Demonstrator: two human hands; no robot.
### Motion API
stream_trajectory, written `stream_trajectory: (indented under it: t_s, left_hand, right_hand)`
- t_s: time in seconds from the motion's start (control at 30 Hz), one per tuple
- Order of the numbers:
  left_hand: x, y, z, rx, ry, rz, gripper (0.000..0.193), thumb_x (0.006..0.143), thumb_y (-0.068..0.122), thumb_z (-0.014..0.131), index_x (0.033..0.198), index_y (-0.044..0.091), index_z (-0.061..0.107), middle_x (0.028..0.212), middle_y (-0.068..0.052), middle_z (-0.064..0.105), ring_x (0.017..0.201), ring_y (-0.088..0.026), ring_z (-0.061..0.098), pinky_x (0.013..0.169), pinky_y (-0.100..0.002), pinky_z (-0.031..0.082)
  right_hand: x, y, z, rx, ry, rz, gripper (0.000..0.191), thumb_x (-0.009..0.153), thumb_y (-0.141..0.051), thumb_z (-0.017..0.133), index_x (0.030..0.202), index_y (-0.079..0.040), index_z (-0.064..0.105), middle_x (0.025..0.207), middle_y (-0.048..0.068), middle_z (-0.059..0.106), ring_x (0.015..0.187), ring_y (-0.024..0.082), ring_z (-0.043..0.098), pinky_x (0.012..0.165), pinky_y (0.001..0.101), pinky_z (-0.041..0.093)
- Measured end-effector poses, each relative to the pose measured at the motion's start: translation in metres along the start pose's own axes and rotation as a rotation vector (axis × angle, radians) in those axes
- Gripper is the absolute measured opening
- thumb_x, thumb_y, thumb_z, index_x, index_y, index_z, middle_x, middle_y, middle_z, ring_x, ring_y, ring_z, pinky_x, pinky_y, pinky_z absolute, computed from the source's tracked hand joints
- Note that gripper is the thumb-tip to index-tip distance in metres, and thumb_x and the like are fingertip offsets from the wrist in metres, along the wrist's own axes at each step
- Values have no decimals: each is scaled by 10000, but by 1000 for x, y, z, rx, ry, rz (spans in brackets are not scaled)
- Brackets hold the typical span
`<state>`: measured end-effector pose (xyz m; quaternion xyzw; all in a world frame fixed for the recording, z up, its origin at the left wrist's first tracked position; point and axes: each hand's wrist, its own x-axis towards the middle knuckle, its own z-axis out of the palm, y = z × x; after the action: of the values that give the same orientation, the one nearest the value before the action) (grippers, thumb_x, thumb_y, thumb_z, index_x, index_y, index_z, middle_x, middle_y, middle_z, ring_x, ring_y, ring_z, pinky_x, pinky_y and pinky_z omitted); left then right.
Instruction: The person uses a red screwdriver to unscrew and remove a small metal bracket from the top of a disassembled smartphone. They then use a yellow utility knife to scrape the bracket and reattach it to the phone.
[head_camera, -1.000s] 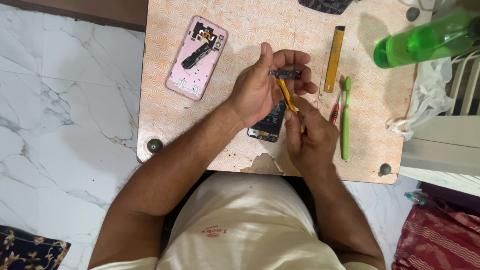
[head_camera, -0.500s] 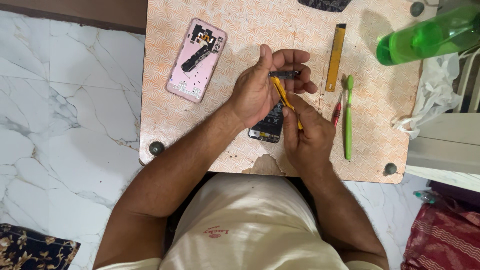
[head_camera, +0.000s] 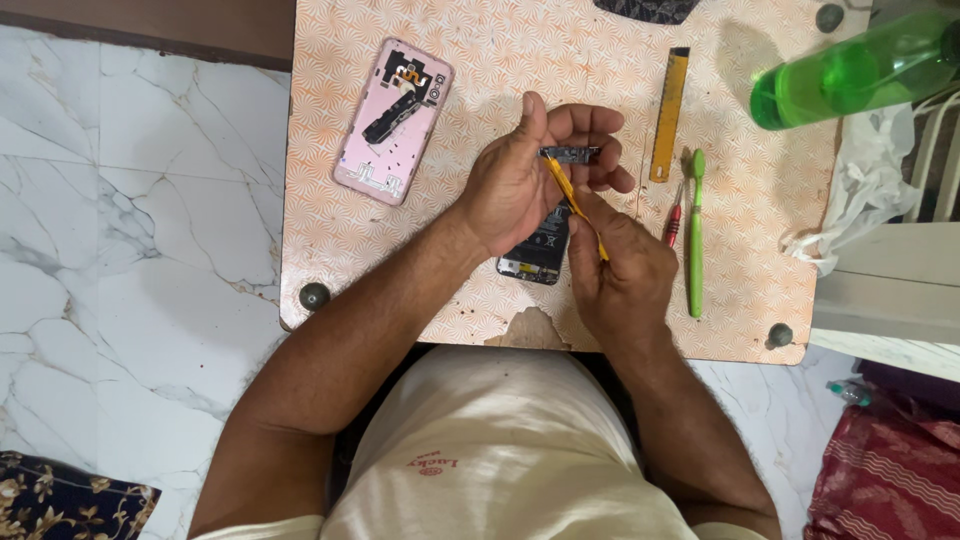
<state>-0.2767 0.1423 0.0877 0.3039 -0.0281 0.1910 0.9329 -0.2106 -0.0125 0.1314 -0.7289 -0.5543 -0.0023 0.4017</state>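
Overhead view of a small orange-patterned surface (head_camera: 430, 270) standing on a white marble floor (head_camera: 130, 230). At the centre of the frame, the left hand (head_camera: 515, 180) is curling its fingers and thumb around a small dark phone part (head_camera: 572, 154), pinching it just above the surface. The right hand (head_camera: 620, 270), just below and to the right of it, is closing around a thin yellow pry tool (head_camera: 575, 205), whose tip is touching the dark part at its left end. Directly beneath both hands, an opened dark phone body (head_camera: 537, 252) is lying flat on the surface, partly covered by them.

In the upper left part of the surface, a pink phone back cover (head_camera: 392, 120) is lying inner side up, well apart from the hands. To the right of the hands, a yellow ruler-like strip (head_camera: 670, 115) is lying nearly upright in the frame; below it, a small red-handled screwdriver (head_camera: 674, 222) and a green toothbrush (head_camera: 695, 235) are lying side by side, just beside the right hand. At the upper right corner, a green plastic bottle (head_camera: 850, 70) is lying tilted across the surface's edge, above crumpled white plastic (head_camera: 865, 190). A patterned red cloth (head_camera: 890, 470) is showing at the lower right.
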Motion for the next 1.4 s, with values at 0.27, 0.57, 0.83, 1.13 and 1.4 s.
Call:
stream_trajectory:
  t_s: [0.27,0.57,0.83,1.13,1.4]
  left_hand:
    - [-1,1,1,34,-3,-20,865,1053,696,251,1440,-28,522,1136,-127,642,1120,-288,678,1049,-449,561]
    - [-2,1,-2,125,-22,-89,925,1042,723,173,1424,-24,561,1055,-104,648,1062,-195,651,1042,-403,543]
    - [-3,2,-1,289,-31,-145,955,1010,737,136,1408,-10,578,1043,-96,673,1062,-171,658,1051,-391,559]
    - [-3,2,-4,272,-14,-178,960,990,737,153,1429,-13,562,1081,-83,662,1064,-164,645,1029,-399,551]
    - [-1,0,-4,294,-35,-161,967,1013,744,153,1443,-19,563,1071,-101,661,1053,-178,641,1035,-403,552]
  right_hand:
    - [0,-1,-3,-18,3,-23,301,1004,28,726,1294,-29,672,973,174,739,842,237,758,727,327,573]
    - [-2,-1,-9,-29,-5,-17,277,980,40,746,1244,-26,695,869,151,722,710,208,709,636,322,535]
    - [-4,0,-16,-12,-17,10,284,971,43,758,1238,-39,706,772,119,677,641,179,664,601,310,505]
    - [-4,1,-18,-2,32,-17,285,1007,39,744,1277,-36,693,921,147,723,772,189,724,682,294,551]
    - [-3,3,-19,-7,-11,10,279,977,41,754,1243,-26,709,827,135,703,690,188,695,636,302,526]
